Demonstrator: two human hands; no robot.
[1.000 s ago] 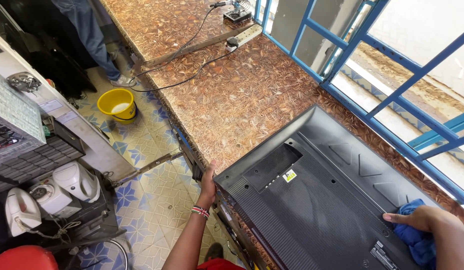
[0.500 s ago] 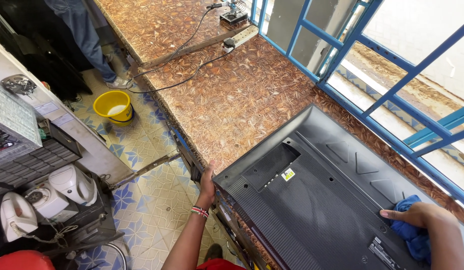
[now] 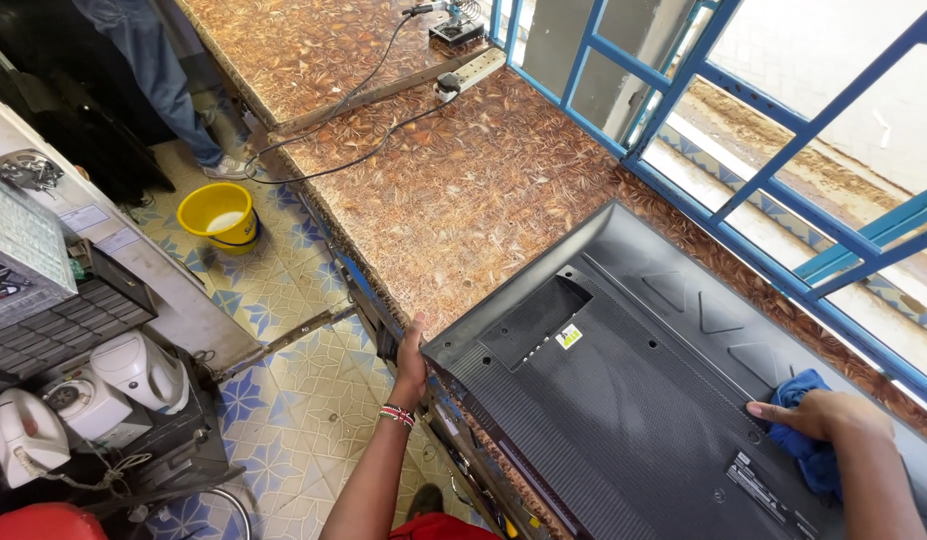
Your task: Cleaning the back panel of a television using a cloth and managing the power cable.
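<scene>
A large black flat television (image 3: 623,400) lies face down on a brown patterned worktop (image 3: 463,190), its plastic back up. My left hand (image 3: 411,360) grips the near left corner of the set at the worktop's edge. My right hand (image 3: 818,415) presses a blue cloth (image 3: 808,440) flat onto the back panel at the right, fingers spread over it. A small yellow and white sticker (image 3: 569,337) sits beside the recessed connector bay.
A blue metal window frame (image 3: 743,190) runs along the worktop's far side. A power strip (image 3: 473,75) and black cables (image 3: 363,110) lie at the far end. On the tiled floor stand a yellow bucket (image 3: 219,215), a person's legs (image 3: 163,80), and white appliances (image 3: 103,385).
My right hand with the blue cloth has slid a little to the left across the back panel. The view has shifted slightly. My left hand has stayed on the corner.
</scene>
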